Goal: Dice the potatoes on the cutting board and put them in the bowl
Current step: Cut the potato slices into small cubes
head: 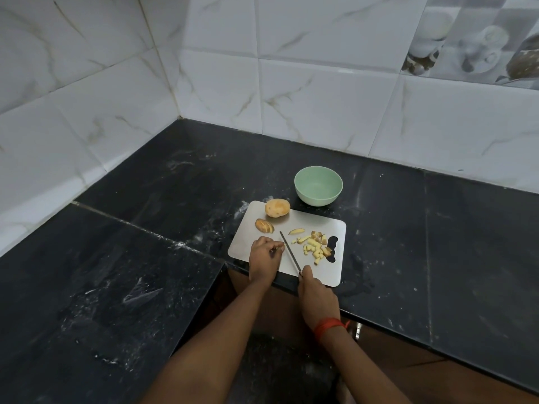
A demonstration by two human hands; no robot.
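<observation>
A steel cutting board (303, 220) lies at the counter's front edge. On its far left corner sits a whole potato (277, 208), with a cut potato piece (264, 225) just in front of it. A heap of diced potato (316, 247) lies on the board's right side, next to a loose wedge (296, 231). My right hand (315, 298) grips a knife (289, 251), its blade resting on the board. My left hand (264, 256) sits left of the blade, fingers curled; what they pinch is hidden. The green bowl (318, 186) stands behind the board, holding nothing.
The black stone counter (175, 193) runs into a tiled corner (178, 112) at the left and back. A seam crosses the counter on the left. The counter's front edge lies right under the board.
</observation>
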